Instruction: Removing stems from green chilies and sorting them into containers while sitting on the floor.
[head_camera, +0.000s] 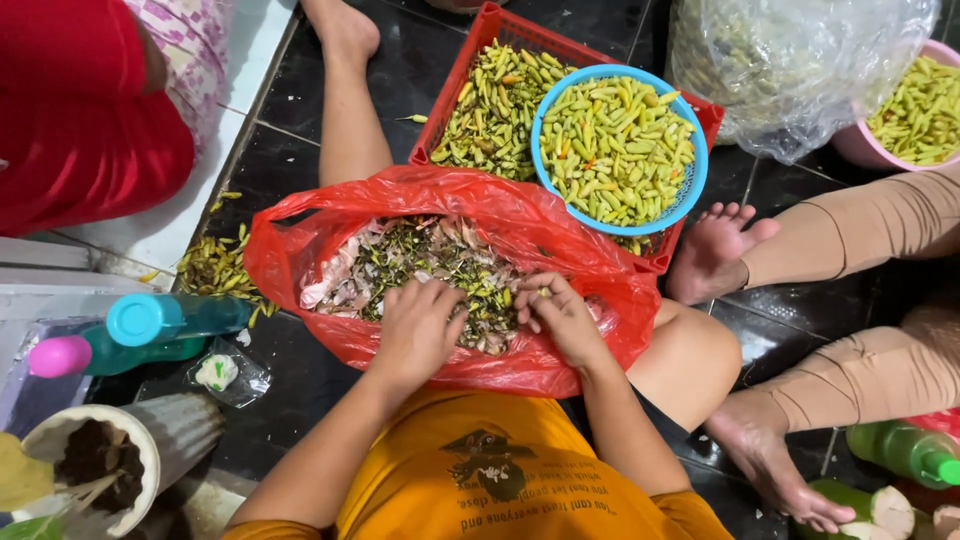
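Both hands are kept over the red bag (330, 250) of stems — the left hand (418, 328) spread flat on them, the right hand (562, 312) pinching a small chili (543, 292). Beyond it, the thin bag could be torn by pressing.

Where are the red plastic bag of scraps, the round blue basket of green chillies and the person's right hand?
red plastic bag of scraps (300, 240): head view, on the bag's left wall.
round blue basket of green chillies (697, 160): head view, on its right rim.
right hand (557, 315): head view, on the back of the hand.
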